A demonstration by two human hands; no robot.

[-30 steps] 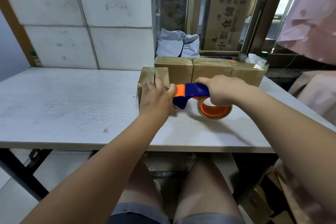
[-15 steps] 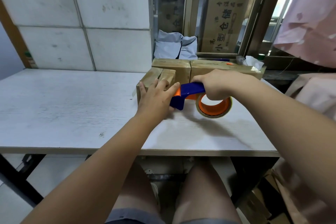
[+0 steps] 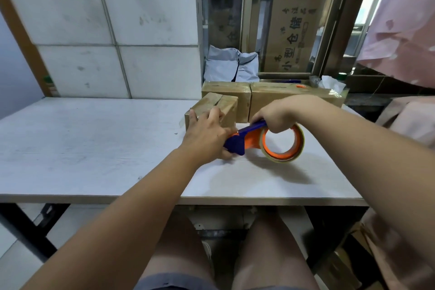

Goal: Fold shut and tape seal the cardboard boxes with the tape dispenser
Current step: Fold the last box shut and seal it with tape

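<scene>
A small cardboard box (image 3: 223,107) stands on the white table (image 3: 94,143), its top flaps folded down with a seam along the middle. My left hand (image 3: 207,134) lies over the box's near end, fingers on its top and thumb down by the near face. My right hand (image 3: 275,114) grips the blue handle of the tape dispenser (image 3: 266,142), whose blue head sits against the box's near face by my left thumb. Its orange-cored roll of clear tape hangs to the right, just above the table.
Two taped cardboard boxes (image 3: 294,99) stand side by side behind the small box. White foam blocks (image 3: 113,30) line the table's back left. A grey bag (image 3: 230,63) and a printed carton (image 3: 294,33) lie beyond. The table's near edge (image 3: 211,200) runs above my knees.
The dispenser head has dropped from the box's top edge down its near face, toward me. My left hand stays on the box. The camera has tilted slightly.
</scene>
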